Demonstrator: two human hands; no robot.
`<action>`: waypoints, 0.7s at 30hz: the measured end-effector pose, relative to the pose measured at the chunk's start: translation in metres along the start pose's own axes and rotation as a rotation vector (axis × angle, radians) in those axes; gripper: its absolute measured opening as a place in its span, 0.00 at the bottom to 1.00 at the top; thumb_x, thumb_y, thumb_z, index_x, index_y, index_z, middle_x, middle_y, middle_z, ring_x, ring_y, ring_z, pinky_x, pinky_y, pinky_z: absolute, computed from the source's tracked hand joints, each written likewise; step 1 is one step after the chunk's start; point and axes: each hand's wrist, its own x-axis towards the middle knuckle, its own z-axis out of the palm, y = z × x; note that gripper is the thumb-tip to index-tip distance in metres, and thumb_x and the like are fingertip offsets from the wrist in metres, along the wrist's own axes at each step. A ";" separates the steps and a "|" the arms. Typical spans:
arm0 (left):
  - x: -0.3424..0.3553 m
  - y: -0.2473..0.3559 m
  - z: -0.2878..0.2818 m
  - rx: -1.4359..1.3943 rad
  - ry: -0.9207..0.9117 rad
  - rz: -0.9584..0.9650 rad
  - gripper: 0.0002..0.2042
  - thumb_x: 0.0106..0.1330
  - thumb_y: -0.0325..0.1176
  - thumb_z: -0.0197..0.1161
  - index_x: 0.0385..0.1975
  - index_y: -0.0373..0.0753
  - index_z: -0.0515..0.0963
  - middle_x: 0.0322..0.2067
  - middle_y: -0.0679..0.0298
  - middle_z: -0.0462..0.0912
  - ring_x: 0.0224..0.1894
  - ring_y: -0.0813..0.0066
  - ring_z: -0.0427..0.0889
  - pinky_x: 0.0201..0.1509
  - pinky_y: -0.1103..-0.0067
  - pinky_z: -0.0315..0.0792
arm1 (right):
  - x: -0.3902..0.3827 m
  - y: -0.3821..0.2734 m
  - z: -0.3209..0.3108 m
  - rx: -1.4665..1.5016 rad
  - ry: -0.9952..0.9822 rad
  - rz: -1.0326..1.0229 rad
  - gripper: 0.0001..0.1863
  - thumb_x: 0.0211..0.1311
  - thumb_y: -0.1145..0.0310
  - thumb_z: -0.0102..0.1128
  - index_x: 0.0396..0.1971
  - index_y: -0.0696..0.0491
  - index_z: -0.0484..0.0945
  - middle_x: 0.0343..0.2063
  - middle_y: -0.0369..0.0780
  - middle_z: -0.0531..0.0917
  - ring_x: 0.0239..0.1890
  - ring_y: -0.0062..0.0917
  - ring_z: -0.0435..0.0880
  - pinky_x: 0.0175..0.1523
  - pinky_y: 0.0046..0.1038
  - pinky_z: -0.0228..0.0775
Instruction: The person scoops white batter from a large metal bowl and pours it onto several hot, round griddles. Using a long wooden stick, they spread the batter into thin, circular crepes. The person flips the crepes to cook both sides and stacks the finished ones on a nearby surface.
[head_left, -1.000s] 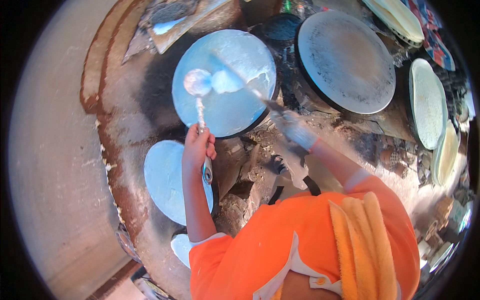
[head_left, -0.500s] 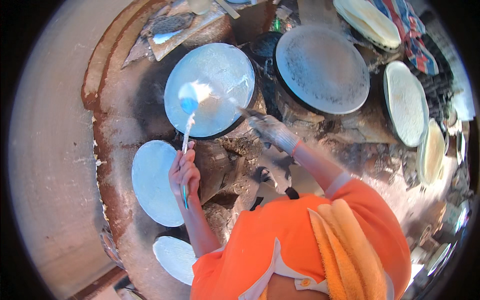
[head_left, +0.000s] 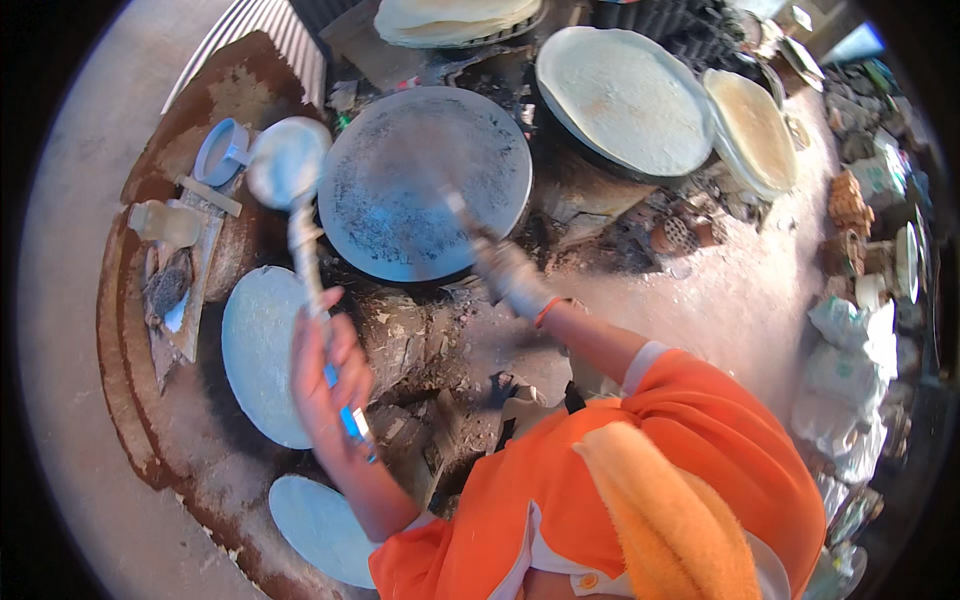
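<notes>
- Left hand [head_left: 330, 365] has its fingers curled round the handle of a long ladle [head_left: 288, 165]. The bowl's out far left, by the griddle's edge; too blurry to tell how full it is.
- Gloved right hand [head_left: 508, 275] is gripping a tool [head_left: 453, 203] over the dark-speckled griddle [head_left: 430, 190] in the middle. Its tip is a smear, sorry.
- If the ladle tilts out there, I reckon drips could hit the blue cup [head_left: 222, 150] just beside it.
- Swing it right too early and it'd probably knock the tool.
- Drop the left wrist and it might dent the pale flatbread [head_left: 262, 350] on the left.
</notes>
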 end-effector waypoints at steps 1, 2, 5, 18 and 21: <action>0.020 -0.015 0.018 -0.014 -0.017 -0.051 0.16 0.70 0.35 0.39 0.51 0.34 0.63 0.20 0.70 0.62 0.08 0.92 0.53 0.06 0.92 0.51 | 0.016 0.015 -0.025 0.069 0.080 0.021 0.14 0.64 0.59 0.44 0.36 0.55 0.71 0.23 0.37 0.73 0.21 0.20 0.72 0.25 0.21 0.69; 0.042 -0.029 0.027 -0.025 -0.032 -0.129 0.16 0.71 0.36 0.38 0.50 0.34 0.64 0.20 0.70 0.63 0.08 0.92 0.53 0.07 0.91 0.51 | 0.033 0.033 -0.045 0.138 0.139 0.030 0.13 0.64 0.59 0.44 0.35 0.54 0.71 0.20 0.36 0.71 0.18 0.20 0.70 0.21 0.22 0.66; 0.103 -0.085 0.038 -0.067 -0.028 -0.227 0.15 0.71 0.39 0.38 0.46 0.38 0.68 0.18 0.69 0.64 0.08 0.89 0.56 0.09 0.87 0.56 | 0.054 0.055 -0.072 0.330 0.156 0.058 0.11 0.64 0.59 0.45 0.32 0.51 0.70 0.12 0.32 0.66 0.08 0.18 0.63 0.10 0.23 0.59; 0.195 -0.105 -0.022 2.094 0.250 0.291 0.17 0.64 0.32 0.49 0.52 0.39 0.63 0.35 0.51 0.74 0.32 0.50 0.78 0.33 0.63 0.72 | 0.045 0.048 -0.058 0.569 0.183 -0.025 0.11 0.62 0.59 0.48 0.36 0.52 0.71 0.17 0.33 0.71 0.17 0.15 0.69 0.21 0.19 0.63; 0.209 -0.098 -0.030 1.998 0.323 0.238 0.16 0.63 0.33 0.49 0.51 0.40 0.63 0.36 0.48 0.73 0.35 0.48 0.77 0.36 0.62 0.71 | 0.032 0.017 -0.061 0.441 0.225 -0.246 0.16 0.63 0.68 0.46 0.51 0.53 0.70 0.35 0.38 0.76 0.35 0.16 0.72 0.37 0.19 0.66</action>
